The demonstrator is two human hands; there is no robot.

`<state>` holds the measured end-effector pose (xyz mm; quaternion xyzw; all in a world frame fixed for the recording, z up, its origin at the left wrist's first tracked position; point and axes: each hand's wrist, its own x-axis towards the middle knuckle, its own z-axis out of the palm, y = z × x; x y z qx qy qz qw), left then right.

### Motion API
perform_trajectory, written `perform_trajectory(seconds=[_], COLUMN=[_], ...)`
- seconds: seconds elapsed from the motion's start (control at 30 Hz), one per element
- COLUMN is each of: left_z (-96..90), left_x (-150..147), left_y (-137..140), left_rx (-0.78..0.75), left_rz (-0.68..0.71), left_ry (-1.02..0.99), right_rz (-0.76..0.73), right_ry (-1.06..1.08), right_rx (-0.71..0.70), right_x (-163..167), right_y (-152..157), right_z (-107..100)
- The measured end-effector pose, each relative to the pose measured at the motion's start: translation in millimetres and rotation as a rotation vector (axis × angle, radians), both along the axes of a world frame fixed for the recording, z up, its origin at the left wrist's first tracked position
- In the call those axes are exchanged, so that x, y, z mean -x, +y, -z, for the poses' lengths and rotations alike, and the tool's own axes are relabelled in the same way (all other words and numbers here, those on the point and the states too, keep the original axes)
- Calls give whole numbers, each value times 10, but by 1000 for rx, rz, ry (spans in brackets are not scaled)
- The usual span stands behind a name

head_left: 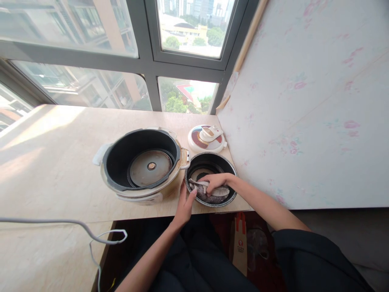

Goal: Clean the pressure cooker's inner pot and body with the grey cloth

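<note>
Pressure-cooker inner pot [224, 164] sits around the right grip [217, 182], which pinches a grey cloth [219, 198]; left grip [184, 204] clasps the rim [216, 205].

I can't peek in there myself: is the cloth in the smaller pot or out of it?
In. The smaller pot rings the cloth, which the right hand grips down inside.

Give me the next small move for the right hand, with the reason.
Probably slide the cloth along the black pot's inner wall toward the far side: the right hand holds it at the near side, the far wall looks uncovered, and the left hand is against the pot's left side.
</note>
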<state>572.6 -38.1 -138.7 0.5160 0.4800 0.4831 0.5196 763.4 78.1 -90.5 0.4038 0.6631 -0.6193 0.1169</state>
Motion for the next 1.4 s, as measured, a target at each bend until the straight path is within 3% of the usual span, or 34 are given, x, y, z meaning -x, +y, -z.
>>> perform_trajectory(seconds=[0.2,0.4,0.63,0.83,1.1,1.4], left_z=[28,34,55,29,-36,0], left_x=[2,15,29,17,22,44], left_y=[1,12,14,20,27,34], left_rx=[-1,-15,-34,-21,-34,-33], left_rz=[14,22,31,20,31,23], left_ry=[-5,-12,-19,-26,-21,6], right_rz=[155,377,590,858,1078,1159], right_ry=[150,374,419,406,256,120], right_rx=[99,219,80,-200,-427,-510], right_x=[-110,-11,194,285,40,-307], right_y=[-66,-169,-171,-51,58,-118], right_z=[-87,-164,-179,-75,3,-212])
